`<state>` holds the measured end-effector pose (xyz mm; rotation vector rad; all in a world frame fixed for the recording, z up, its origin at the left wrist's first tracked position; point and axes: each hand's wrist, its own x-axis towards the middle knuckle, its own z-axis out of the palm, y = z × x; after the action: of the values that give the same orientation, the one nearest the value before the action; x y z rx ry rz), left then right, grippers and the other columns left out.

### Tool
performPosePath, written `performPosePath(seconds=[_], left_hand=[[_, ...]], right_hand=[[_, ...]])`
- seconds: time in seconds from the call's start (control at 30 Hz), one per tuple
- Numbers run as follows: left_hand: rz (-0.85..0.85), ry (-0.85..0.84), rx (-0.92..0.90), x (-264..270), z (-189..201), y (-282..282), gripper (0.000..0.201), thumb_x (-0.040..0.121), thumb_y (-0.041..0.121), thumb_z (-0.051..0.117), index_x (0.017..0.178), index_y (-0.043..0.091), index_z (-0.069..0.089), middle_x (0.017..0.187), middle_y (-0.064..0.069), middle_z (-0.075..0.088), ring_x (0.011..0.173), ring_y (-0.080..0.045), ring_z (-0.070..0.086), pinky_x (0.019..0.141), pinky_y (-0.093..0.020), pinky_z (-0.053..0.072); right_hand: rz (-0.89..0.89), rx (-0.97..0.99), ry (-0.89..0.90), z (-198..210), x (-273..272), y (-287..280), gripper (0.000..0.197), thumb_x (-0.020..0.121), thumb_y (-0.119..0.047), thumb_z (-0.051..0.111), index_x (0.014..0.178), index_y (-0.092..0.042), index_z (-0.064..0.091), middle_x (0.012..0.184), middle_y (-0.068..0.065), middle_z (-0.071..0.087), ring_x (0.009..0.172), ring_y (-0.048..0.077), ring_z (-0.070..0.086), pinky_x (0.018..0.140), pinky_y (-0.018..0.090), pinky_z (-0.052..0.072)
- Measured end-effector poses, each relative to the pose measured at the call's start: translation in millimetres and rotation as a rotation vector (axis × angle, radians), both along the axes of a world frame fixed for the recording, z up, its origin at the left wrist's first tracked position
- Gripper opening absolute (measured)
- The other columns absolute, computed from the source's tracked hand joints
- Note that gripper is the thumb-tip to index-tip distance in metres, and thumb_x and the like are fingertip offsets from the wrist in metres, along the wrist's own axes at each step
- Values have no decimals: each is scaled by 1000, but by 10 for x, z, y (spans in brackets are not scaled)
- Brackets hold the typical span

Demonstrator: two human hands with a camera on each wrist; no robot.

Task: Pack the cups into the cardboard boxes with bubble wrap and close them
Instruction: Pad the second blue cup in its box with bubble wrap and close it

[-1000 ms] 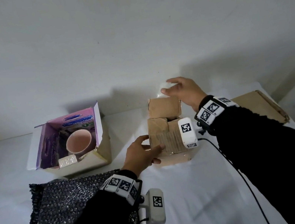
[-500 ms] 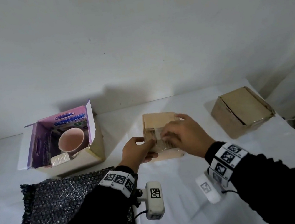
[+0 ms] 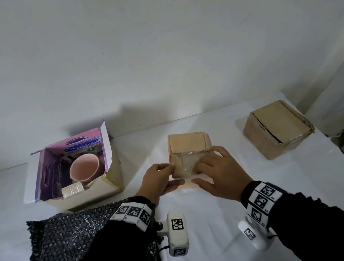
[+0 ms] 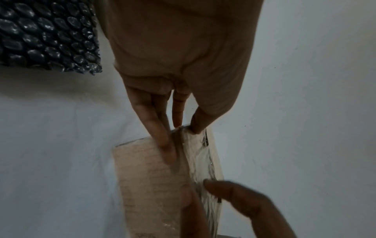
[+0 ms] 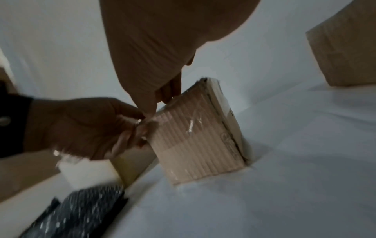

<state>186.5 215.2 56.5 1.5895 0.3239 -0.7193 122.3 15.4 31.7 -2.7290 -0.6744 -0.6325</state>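
Tabletop (image 3: 227,223): white, under both hands.
Bubble wrap (image 3: 57,252): dark sheet beneath the left forearm.
Open box (image 3: 109,186): left of the left hand, pink cup (image 3: 84,167) inside.
Closed box (image 3: 277,128): right of the right hand, apart.
Middle box (image 3: 188,144): between both hands, flaps down.
Left hand (image 3: 155,182): pinching its left edge.
Right hand (image 3: 217,174): fingers flat, pressing the front flap.
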Motion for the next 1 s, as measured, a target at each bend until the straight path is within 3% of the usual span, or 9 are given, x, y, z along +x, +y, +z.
performPosePath(seconds=[0.07, 0.1, 0.17, 0.3, 0.43, 0.6, 0.73, 0.87, 1.0], left_hand=[[-12, -60, 124, 35, -20, -9, 28, 92, 33, 64, 109, 12, 59, 104, -4, 71, 77, -22, 75, 52, -21, 52], [-20, -96, 176, 55, -36, -13, 27, 91, 34, 65, 107, 13, 61, 103, -4, 72, 75, -20, 75, 50, -21, 49], [-39, -166, 261, 82, -67, -7, 26, 89, 35, 67, 103, 14, 64, 98, -3, 73, 75, -18, 74, 56, -25, 51], [-107, -349, 431, 44, -119, 23, 27, 86, 39, 67, 105, 20, 62, 76, 6, 74, 72, -11, 72, 77, -36, 57], [-284, -621, 576, -87, -91, -45, 46, 91, 32, 59, 132, 35, 40, 73, 6, 72, 77, -12, 68, 71, -29, 49], [-338, -587, 484, -87, -118, -157, 50, 93, 36, 59, 140, 40, 42, 85, 10, 73, 85, -8, 68, 74, -32, 56], [-296, -573, 436, -43, -116, -307, 51, 93, 33, 62, 140, 39, 43, 82, 10, 74, 82, -6, 69, 70, -29, 55], [-280, -583, 478, 2, -102, -401, 47, 93, 30, 61, 138, 36, 47, 88, 9, 74, 84, -10, 70, 84, -36, 55], [-224, -617, 542, -61, -26, -294, 26, 90, 29, 63, 115, 33, 64, 92, 14, 71, 84, -10, 68, 82, -37, 56]], right_hand=[[-57, -29, 116, -6, 69, 19, 48, 86, -48, 59, 121, -16, 62, 129, -1, 59, 121, 19, 54, 110, 40, 31], [-77, -74, 180, -19, 97, 33, 59, 87, -51, 54, 133, -15, 55, 143, 1, 50, 133, 20, 45, 113, 41, 27], [-82, -171, 230, -83, 110, 65, 61, 90, -45, 46, 143, -15, 46, 151, 3, 43, 139, 21, 39, 116, 42, 23], [-43, -153, 87, -184, 12, 38, 40, 93, -22, 56, 132, -15, 59, 137, 3, 59, 126, 22, 54, 107, 39, 40], [-76, -66, -31, -146, -99, -24, 31, 82, -10, 72, 112, -15, 70, 117, 2, 69, 106, 23, 64, 90, 35, 49], [-136, -56, 6, -50, -118, -164, 24, 77, -6, 73, 96, -17, 66, 96, 1, 62, 88, 24, 58, 72, 33, 47], [-195, -95, 88, 9, -16, -294, 27, 72, -6, 74, 91, -19, 60, 93, 0, 56, 87, 22, 52, 70, 30, 43], [-233, -104, 163, 120, 94, -334, 28, 70, -8, 75, 88, -18, 56, 91, 1, 58, 84, 23, 53, 65, 31, 41], [-204, -46, 218, 258, 84, -246, 19, 73, -13, 73, 79, -18, 56, 80, 0, 60, 78, 24, 57, 64, 33, 42]])
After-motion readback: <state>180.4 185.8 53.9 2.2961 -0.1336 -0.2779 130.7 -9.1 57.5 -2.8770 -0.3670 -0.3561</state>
